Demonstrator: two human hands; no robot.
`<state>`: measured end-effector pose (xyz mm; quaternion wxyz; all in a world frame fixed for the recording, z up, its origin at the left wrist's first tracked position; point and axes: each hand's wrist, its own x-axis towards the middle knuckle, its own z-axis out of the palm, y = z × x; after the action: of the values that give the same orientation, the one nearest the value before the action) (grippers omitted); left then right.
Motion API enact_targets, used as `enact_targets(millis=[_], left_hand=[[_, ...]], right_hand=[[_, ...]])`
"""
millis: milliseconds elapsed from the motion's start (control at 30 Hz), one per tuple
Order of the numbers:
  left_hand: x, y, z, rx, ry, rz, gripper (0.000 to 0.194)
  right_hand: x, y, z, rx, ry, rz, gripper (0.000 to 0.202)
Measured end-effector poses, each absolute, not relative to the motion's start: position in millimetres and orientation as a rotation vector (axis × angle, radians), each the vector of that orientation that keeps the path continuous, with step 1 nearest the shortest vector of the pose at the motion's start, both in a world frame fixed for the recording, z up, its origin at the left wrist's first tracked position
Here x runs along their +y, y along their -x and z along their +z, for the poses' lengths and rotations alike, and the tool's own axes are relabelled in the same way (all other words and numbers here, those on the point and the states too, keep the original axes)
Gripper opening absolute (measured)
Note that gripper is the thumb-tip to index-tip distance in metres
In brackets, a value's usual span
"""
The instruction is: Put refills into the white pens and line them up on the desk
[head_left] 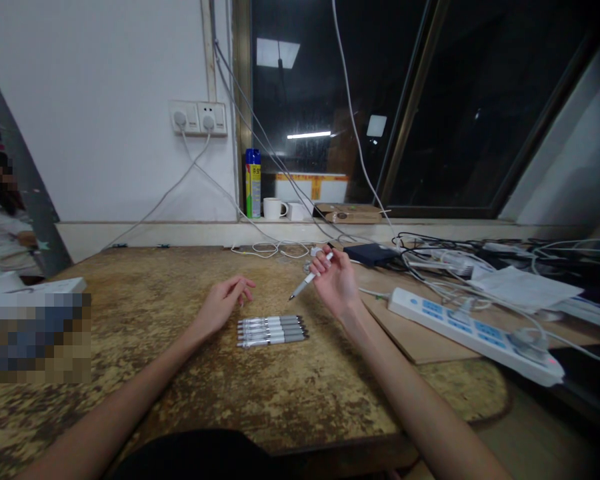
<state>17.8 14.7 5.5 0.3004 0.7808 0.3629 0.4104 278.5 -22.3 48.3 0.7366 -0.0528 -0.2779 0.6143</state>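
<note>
My right hand [336, 280] is raised over the worn table [190, 400], palm turned up, with its fingers closed round a white and grey pen [304, 285]. The pen slants, its tip pointing down and to the left. Several similar pens [271, 331] lie side by side in a row below it, their grey grips to the right. Left of that row, my left hand [226, 301] rests near the tabletop with loosely curled fingers apart and nothing in them.
A white power strip [475, 337] lies on a brown board at the right, among tangled cables [430, 267] and a black box [370, 254]. A spray can [253, 183], a white mug [274, 208] and a cardboard box [349, 213] stand on the windowsill. Another person [3, 220] sits at far left.
</note>
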Motion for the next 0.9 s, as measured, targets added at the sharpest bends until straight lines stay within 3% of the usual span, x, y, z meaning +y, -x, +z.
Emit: enact_targets(millis=[900], left_hand=[[7.4,-21.3,8.8,0.983,-2.108,1.058,0.041]], right_hand=[[-27.5,-277.2,52.4,-0.675,0.163,1.282,0.019]])
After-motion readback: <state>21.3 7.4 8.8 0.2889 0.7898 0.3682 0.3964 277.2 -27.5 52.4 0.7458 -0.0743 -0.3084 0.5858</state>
